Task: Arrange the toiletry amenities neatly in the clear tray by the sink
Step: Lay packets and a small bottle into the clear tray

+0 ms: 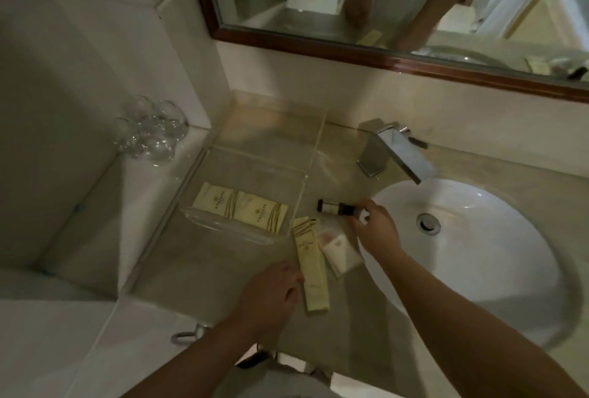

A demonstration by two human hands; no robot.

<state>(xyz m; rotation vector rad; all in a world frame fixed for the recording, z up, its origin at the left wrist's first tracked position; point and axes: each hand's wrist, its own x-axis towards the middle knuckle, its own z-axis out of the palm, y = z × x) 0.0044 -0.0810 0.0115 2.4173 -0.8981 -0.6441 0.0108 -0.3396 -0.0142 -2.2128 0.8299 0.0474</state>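
A clear tray [223,232] sits on the counter left of the sink, with two cream amenity boxes [242,208] lying side by side in its near half. Just right of the tray lies a small dark bottle [333,207]; my right hand [376,228] is shut on its right end. A long cream box [314,273] lies on the counter in front of the tray, and my left hand [271,292] rests against its left side with fingers apart. A small white packet [341,254] lies beside the long box.
The white sink basin [478,238] and chrome faucet [392,152] are to the right. Upturned drinking glasses [149,129] stand on a ledge at the back left. A wood-framed mirror [318,47] hangs above the counter.
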